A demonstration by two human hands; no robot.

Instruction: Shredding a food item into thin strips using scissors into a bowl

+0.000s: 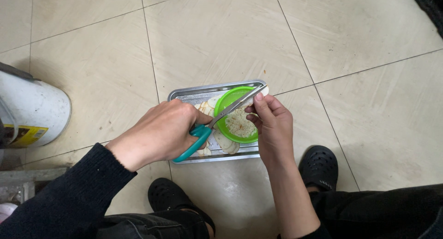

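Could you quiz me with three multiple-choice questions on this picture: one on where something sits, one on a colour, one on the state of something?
1. Where does the green bowl sit?
A. In the metal tray on the floor
B. On top of the white bucket
C. On the person's lap

2. What colour are the handles of the scissors?
A. Red
B. Teal
C. Black

3. What is the right hand doing?
A. Resting flat on the tiles
B. Gripping a shoe
C. Pinching a pale slice at the scissor blades

Answers:
1 A: the tray's rim shows around the bowl, with pale slices beside it.
2 B: the teal loops show in the left hand.
3 C: its fingers hold the slice over the bowl, where the blade tips meet it.
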